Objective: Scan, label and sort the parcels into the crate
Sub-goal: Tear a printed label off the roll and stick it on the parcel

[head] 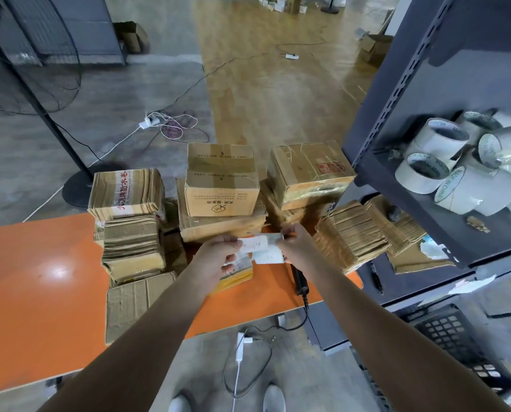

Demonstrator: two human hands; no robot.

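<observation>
Pinching white label (255, 243) at either end: left hand (218, 258) and right hand (296, 248), above yellow parcel (240, 274)

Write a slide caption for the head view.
Left hand and right hand pinch a white paper label above an orange table stacked with brown cardboard boxes.

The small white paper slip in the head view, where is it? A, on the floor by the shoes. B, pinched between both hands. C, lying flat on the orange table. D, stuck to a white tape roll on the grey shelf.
B: the left hand and the right hand each pinch an end of the small white paper slip, held up over the orange table.
</observation>
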